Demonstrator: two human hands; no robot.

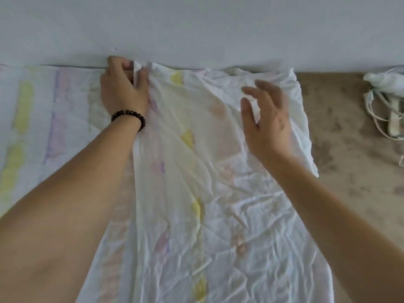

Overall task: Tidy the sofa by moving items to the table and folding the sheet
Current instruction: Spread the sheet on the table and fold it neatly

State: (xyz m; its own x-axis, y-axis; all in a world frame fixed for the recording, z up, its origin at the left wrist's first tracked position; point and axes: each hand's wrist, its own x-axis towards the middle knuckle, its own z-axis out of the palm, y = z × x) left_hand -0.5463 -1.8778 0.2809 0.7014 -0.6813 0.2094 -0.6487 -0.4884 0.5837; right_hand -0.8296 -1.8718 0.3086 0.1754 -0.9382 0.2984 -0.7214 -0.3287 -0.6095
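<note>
The thin white sheet w/ pastel yellow, purple and pink marks (196,171) is spread, crumpled, over the brown mottled sofa seat (349,132). Its far edge is pinched by the left hand (122,90) at the pale wall. The right hand (266,123) is held open above the sheet, nothing gripped.

Your view looks down on a pale, plain wall (218,29) filling the top third, no marks but a small nick left of centre. Below it, at right, a brown mottled seat surface (349,138) meets the wall in a straight line. White cables and a crumpled white bundle (384,101) lie near the right edge. Light is soft, even, shadowless.
</note>
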